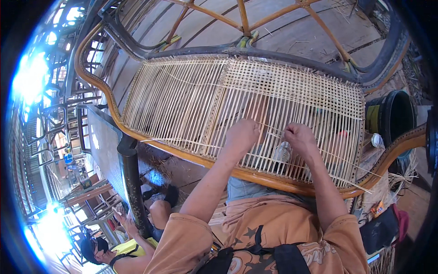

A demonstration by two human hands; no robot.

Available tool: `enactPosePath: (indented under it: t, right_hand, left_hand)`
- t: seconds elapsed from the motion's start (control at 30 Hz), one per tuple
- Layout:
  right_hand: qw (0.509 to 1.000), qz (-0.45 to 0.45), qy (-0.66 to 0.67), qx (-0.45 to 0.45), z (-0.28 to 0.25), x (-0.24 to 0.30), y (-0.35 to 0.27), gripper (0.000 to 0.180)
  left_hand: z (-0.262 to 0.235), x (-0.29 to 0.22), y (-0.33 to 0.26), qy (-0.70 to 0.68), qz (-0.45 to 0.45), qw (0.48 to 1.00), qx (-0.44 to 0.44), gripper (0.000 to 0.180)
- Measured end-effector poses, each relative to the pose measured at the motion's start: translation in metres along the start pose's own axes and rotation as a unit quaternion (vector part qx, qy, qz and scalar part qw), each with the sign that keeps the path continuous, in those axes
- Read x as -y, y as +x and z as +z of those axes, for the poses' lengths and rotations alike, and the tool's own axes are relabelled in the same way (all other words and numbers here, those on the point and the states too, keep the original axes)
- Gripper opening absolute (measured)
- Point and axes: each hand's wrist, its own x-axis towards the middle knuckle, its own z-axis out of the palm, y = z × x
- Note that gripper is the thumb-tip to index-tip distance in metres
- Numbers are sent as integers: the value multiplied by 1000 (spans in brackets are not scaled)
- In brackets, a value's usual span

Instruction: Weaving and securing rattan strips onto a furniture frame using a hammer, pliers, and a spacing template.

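A curved wooden furniture frame (102,84) lies across my lap, strung with pale cane strands (175,102). Its far right portion is a close woven cane mesh (296,84); nearer to me the strands run mostly one way, with gaps between. My left hand (243,135) is closed in a pinch over the middle of the right panel. Beside it, my right hand (300,138) is also closed, fingers curled. A thin cane strand (270,126) appears to stretch between the two hands; their fingertips partly hide it. A loose strand crosses the left panel.
A dark bucket (397,116) stands at the right, near loose cane fibres (406,170). Black furniture legs (132,182) rise at left. At lower left sits another person in a yellow top (132,249). Wooden struts (244,18) extend beyond the far rail.
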Motion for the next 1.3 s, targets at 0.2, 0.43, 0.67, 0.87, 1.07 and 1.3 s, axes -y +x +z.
enactPosePath:
  t: [0.2, 0.43, 0.67, 0.87, 1.07, 1.3]
  right_hand:
    - [996, 4, 90, 11, -9, -3, -5, 15]
    - [997, -12, 73, 3, -8, -5, -3, 15]
    - [998, 4, 65, 25, -4, -1, 0, 19]
    - [1000, -25, -18, -1, -1, 1, -1, 23]
    - [1000, -16, 3, 24, -9, 10, -6, 25]
    - [989, -36, -139, -23, 7, 37, 3, 23]
  left_hand:
    - [-9, 10, 7, -237, -101, 959, 115, 22]
    - [5, 9, 5, -40, -11, 999, 0, 19]
    - [-12, 4, 4, -185, -77, 978, 60, 20]
    - [5, 9, 1, 62, 1, 998, -33, 21]
    - [-20, 15, 4, -192, -114, 972, 68, 19]
    - [-11, 17, 3, -72, 7, 996, -45, 19]
